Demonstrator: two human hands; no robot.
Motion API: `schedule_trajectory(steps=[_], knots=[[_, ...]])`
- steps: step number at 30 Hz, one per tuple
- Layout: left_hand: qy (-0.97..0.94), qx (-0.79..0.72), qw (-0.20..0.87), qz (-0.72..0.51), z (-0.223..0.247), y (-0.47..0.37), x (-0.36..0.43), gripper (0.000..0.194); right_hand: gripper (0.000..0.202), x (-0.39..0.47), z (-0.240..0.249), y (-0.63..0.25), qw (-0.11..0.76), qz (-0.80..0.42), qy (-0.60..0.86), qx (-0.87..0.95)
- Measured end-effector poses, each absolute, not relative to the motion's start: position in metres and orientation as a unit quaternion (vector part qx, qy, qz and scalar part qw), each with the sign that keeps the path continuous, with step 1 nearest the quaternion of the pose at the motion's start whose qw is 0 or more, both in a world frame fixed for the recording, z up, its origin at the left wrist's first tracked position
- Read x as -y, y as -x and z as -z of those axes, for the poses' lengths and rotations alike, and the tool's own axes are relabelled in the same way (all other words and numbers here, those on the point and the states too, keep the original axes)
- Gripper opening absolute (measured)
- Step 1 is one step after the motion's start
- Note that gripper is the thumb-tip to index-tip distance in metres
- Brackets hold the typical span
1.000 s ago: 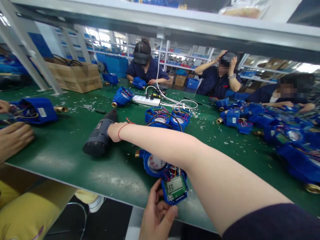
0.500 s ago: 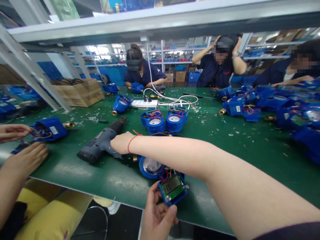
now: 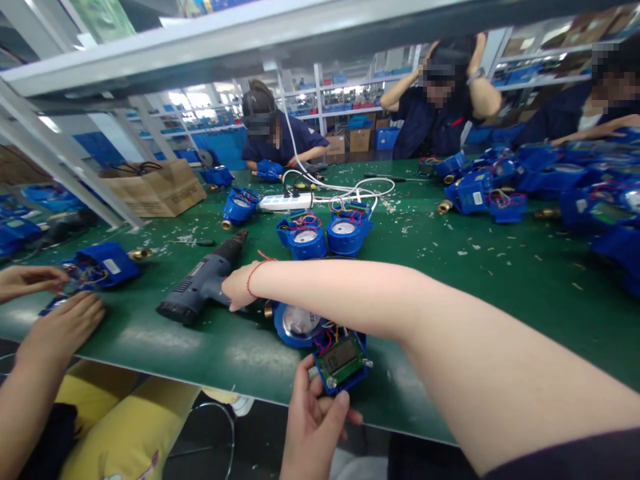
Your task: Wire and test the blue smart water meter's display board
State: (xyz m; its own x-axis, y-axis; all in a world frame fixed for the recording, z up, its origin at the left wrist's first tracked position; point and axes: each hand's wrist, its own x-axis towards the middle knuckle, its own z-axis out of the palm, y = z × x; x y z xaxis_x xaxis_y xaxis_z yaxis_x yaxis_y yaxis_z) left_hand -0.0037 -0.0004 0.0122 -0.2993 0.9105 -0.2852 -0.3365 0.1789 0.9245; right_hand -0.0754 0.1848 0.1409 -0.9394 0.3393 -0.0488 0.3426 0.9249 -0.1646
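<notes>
Green bench w/ white scraps. Heat gun lies on it left of ctr, nozzle pointing away; R hand is at its handle, fingers mostly hidden, can't tell if grip's closed. Blue meter sits nr front edge, right of gun, partly under R forearm. Its display housing, just beside, is held at the edge btwn L hand thumb + fingers. LCD faces up, dark chars.
</notes>
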Motion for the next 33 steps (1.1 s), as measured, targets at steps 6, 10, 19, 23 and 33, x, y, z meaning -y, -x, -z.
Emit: schedule_trajectory(steps=[6,10,19,23,33], knots=[[-0.234,-0.521,0.574,-0.587,-0.025,0.001,-0.003,0.069,0.029,-0.171,-0.143,-0.047,-0.15,0.127,-0.186,-0.963],[-0.2,-0.48,0.622,-0.586,-0.028,-0.013,-0.007,0.065,0.018,-0.113,-0.1,-0.145,-0.379,0.232,-0.365,-0.818],[-0.137,-0.409,0.677,-0.596,-0.01,-0.016,-0.005,0.047,0.041,-0.047,-0.019,-0.154,-0.425,0.445,-0.407,-0.675],[-0.148,-0.397,0.7,-0.575,-0.005,-0.011,-0.008,0.041,0.04,-0.055,-0.019,-0.156,-0.441,0.456,-0.399,-0.662],[-0.163,-0.383,0.694,-0.587,-0.011,-0.014,-0.013,0.031,0.04,-0.051,-0.02,-0.157,-0.442,0.444,-0.396,-0.671]])
